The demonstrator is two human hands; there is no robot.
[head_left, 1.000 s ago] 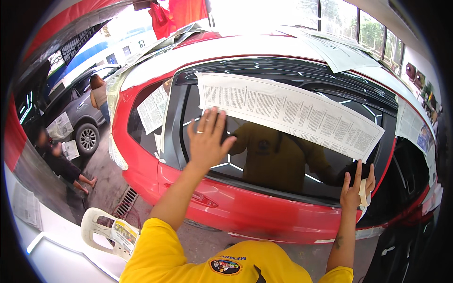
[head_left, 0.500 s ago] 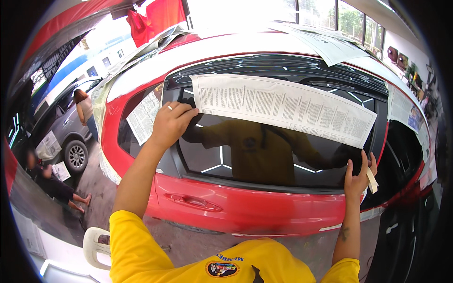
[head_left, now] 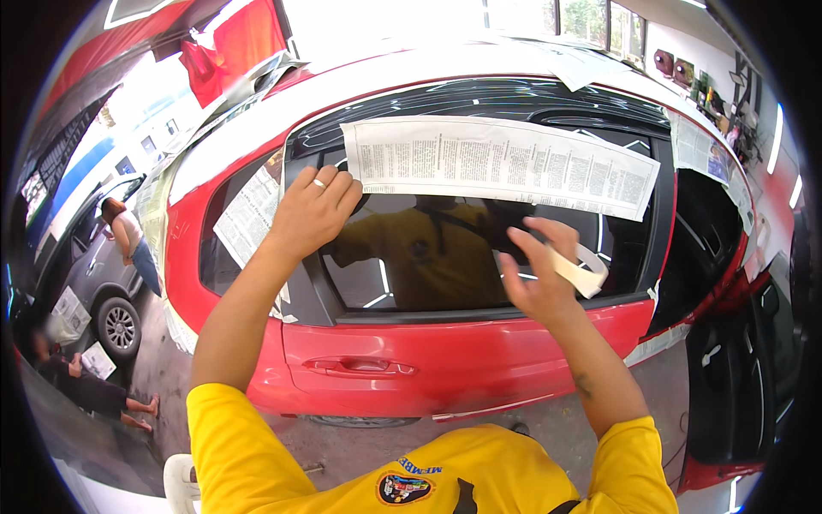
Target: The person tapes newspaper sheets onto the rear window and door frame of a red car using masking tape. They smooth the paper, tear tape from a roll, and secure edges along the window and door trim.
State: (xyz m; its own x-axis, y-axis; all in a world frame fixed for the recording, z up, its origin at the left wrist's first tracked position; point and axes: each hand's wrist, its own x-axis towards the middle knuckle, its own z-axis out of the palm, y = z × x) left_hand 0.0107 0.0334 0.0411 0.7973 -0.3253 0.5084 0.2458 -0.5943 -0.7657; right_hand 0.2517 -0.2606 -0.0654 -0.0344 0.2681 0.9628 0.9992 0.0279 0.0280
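A long folded newspaper strip (head_left: 505, 163) lies across the upper part of the car's dark side window (head_left: 411, 274). At its lower left corner is my left hand (head_left: 315, 212), fingers curled and tips against the paper; a ring shows on one finger. My right hand (head_left: 548, 270) is raised in front of the window, below the strip and apart from it. A roll of cream masking tape (head_left: 584, 272) hangs on that hand, beside its spread fingers. What fixes the strip's upper edge to the car cannot be made out.
Below the window is the red car door (head_left: 462, 351) with its handle (head_left: 360, 367). More newspaper (head_left: 248, 214) covers the rear side glass. A white chair (head_left: 180, 480) stands lower left. Two people and a grey car (head_left: 111, 265) are at the left. A dark panel (head_left: 728, 377) stands at right.
My right hand has left the strip's right end and moved left with the tape roll, to the middle of the window. My left hand stays at the strip's left corner. The view has shifted slightly.
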